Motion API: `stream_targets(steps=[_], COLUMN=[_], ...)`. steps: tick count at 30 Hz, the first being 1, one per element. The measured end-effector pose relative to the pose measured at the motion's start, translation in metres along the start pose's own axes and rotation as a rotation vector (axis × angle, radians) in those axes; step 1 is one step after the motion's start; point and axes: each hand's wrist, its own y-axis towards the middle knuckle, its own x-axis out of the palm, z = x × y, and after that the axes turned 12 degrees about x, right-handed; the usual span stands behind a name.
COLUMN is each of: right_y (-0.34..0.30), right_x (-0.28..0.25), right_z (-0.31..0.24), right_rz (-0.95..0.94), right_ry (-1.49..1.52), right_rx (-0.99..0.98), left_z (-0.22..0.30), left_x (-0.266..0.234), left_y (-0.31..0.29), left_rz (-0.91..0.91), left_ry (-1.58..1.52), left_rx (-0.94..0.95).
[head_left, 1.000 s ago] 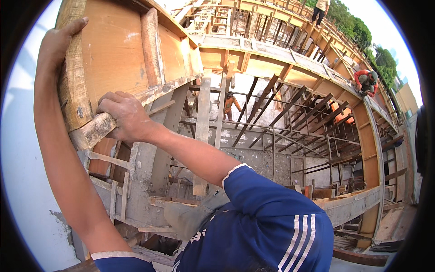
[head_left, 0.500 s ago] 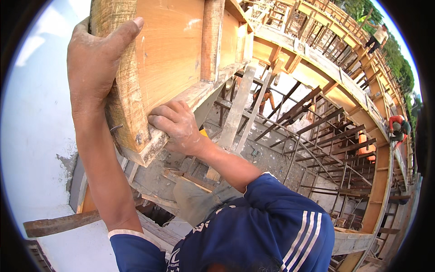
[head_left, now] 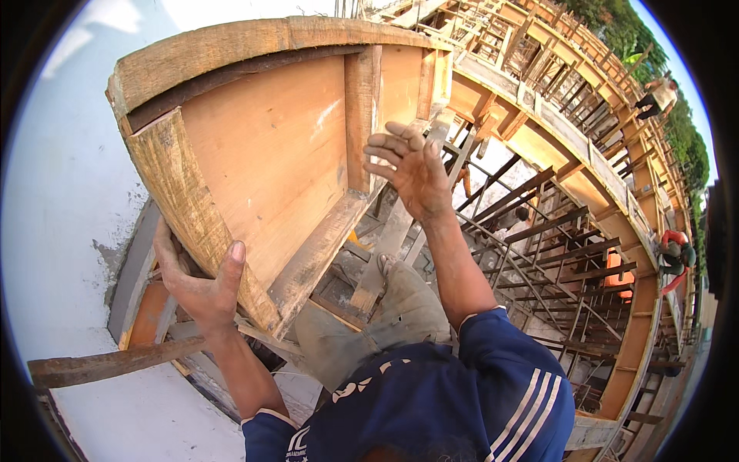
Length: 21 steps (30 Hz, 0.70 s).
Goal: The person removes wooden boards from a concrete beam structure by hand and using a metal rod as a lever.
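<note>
A wood-framed plywood formwork panel point(head_left: 265, 146) stands tilted in front of me, its rough timber frame turned toward my side. My left hand point(head_left: 202, 286) is closed around the panel's near end board point(head_left: 202, 208), low down, with the thumb over the inner edge. To the right, my right hand point(head_left: 413, 171) is raised with the fingers spread and holds nothing. It appears in front of the panel's upright stud point(head_left: 363, 115); whether it touches the wood I cannot tell. A thick timber rail point(head_left: 254, 38) runs along the panel's top.
A white wall point(head_left: 61, 208) rises on the left, with a loose plank point(head_left: 115, 363) below. Right of the panel drops a deep space crossed by dark metal bars point(head_left: 539, 227). Curved formwork point(head_left: 570, 138) borders it; people point(head_left: 677, 254) are at the far right.
My right hand has let go of the panel's lower rail and lifted to the right, fingers opening. My left hand sits lower on the end board, and the panel's top rail has come into view.
</note>
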Motion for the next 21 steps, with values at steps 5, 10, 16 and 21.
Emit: stream_targets(steps=[5,10,16,21], right_y=[0.122,0.165,0.109,0.108], right_x=[-0.045,-0.086,-0.112,-0.129], right_z=[-0.046,-0.058,-0.031,-0.009], right_rz=[0.625,0.502,0.518,0.526], right_ry=[0.207,0.302,0.424,0.425], right_rx=[0.130,0.080,0.105,0.088], left_z=[-0.025,-0.034,-0.102,-0.092], left_x=[-0.019,-0.031,-0.087,-0.088], left_y=[-0.058,-0.118,-0.211,-0.216], left_rz=[-0.029,-0.138,-0.262,-0.781], left_ry=[0.068,0.145,0.054,0.357], left_rx=[0.040,0.059,-0.350,-0.401])
